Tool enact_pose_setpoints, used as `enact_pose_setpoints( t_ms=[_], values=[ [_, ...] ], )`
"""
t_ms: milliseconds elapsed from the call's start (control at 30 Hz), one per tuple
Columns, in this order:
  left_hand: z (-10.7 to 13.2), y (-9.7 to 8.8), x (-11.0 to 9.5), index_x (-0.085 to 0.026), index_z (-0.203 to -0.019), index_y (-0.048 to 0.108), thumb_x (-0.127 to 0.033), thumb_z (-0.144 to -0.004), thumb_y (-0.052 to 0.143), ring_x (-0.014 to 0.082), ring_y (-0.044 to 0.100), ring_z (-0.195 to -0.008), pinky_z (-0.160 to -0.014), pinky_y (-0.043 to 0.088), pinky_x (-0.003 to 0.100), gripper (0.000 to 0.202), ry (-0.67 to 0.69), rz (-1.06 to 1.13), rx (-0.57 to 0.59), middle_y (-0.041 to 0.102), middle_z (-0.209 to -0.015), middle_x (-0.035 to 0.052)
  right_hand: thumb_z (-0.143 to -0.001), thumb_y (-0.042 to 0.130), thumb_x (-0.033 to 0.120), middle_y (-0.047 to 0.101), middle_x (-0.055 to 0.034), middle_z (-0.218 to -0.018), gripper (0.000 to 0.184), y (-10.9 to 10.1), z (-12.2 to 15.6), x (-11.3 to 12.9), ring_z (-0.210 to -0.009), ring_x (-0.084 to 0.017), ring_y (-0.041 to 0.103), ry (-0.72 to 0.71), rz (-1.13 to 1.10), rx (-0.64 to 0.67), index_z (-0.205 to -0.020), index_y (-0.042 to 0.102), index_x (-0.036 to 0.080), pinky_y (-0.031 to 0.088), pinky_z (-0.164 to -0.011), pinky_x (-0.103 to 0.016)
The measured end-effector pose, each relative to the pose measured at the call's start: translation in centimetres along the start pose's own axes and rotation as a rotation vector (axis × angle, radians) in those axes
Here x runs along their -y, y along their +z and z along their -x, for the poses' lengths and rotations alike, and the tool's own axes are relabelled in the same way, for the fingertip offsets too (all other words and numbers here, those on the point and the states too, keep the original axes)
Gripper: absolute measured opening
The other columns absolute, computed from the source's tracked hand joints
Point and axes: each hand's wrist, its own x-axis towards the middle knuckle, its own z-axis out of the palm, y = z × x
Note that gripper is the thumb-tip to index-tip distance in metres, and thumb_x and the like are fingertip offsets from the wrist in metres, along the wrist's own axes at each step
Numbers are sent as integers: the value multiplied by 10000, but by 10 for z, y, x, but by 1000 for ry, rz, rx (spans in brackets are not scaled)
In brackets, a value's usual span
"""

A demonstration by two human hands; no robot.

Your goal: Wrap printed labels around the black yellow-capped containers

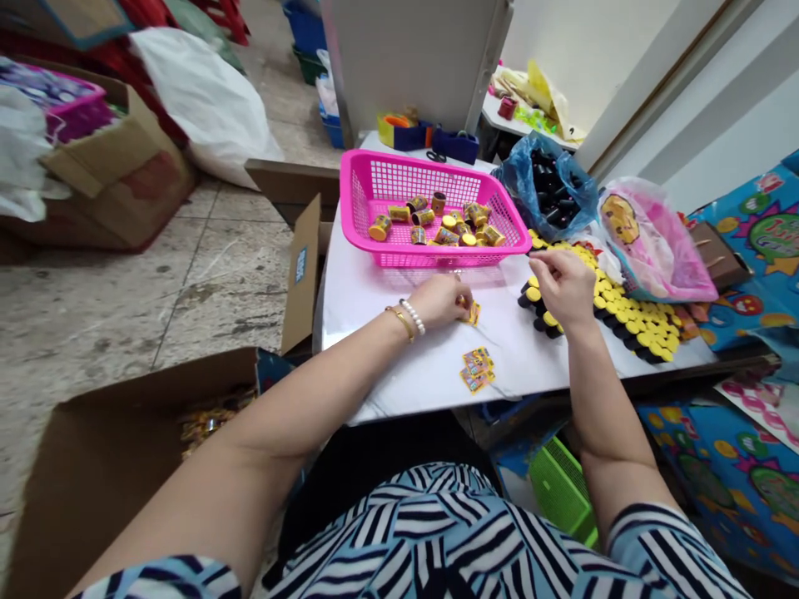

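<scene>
My left hand (442,301) rests on the white table (374,366) with its fingers closed on a small yellow printed label (473,313). My right hand (565,287) hovers over a block of black containers with yellow caps (637,320), fingers pinched together; what it holds is too small to make out. A short stack of the same yellow labels (478,369) lies on the table nearer to me. Behind my hands stands a pink plastic basket (374,187) holding several small labelled yellow containers (437,225).
A blue bag of black containers (549,187) and a pink bag (652,241) sit at the table's right. An open cardboard box (125,449) with yellow items stands on the floor at my left. Another box flap (303,274) rises at the table's left edge. A green basket (562,491) is under the table.
</scene>
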Motion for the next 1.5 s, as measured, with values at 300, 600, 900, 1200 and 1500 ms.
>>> enact_pose_setpoints(
  t_ms=[300, 600, 900, 1200, 1500],
  values=[
    [-4, 5, 13, -163, -883, 839, -247, -761, 852, 147, 579, -708, -687, 398, 262, 149, -7, 24, -37, 707, -781, 34, -960, 690, 324, 808, -69, -1048, 153, 16, 83, 28, -944, -215, 743, 22, -293, 116, -1015, 818, 260, 600, -713, -338],
    [-1, 11, 8, -145, -754, 780, -175, -828, 757, 158, 588, -749, -732, 433, 277, 83, 18, -57, -96, 681, -795, 49, -958, 677, 347, 820, -59, -1029, 186, 30, 109, 21, -894, -195, 747, 140, -391, 195, -1012, 824, 246, 587, -744, -318],
    [14, -3, -36, -214, -732, 751, -271, -844, 786, 226, 606, -923, -865, 499, 339, 130, 53, 157, -258, 663, -888, 91, -866, 701, 669, 778, -60, -779, 508, 53, 78, 28, -626, -167, 642, 538, -779, 341, -903, 835, 181, 486, -539, -269],
    [1, 13, -10, -216, -672, 638, -487, -716, 858, 161, 515, -534, -452, 330, 257, 352, -76, 718, -419, 581, -608, 29, -767, 746, 687, 690, -53, -635, 442, 72, 57, 48, -594, -273, 643, 453, -690, 138, -737, 788, 249, 547, -537, -399],
    [21, -4, -34, -179, -808, 728, -446, -715, 876, 166, 633, -714, -679, 466, 278, 320, -199, 498, -570, 701, -753, 20, -851, 569, 803, 717, -43, -706, 646, 84, 66, 64, -716, -232, 629, 523, -388, 69, -792, 751, 187, 489, -688, -338]
  ],
)
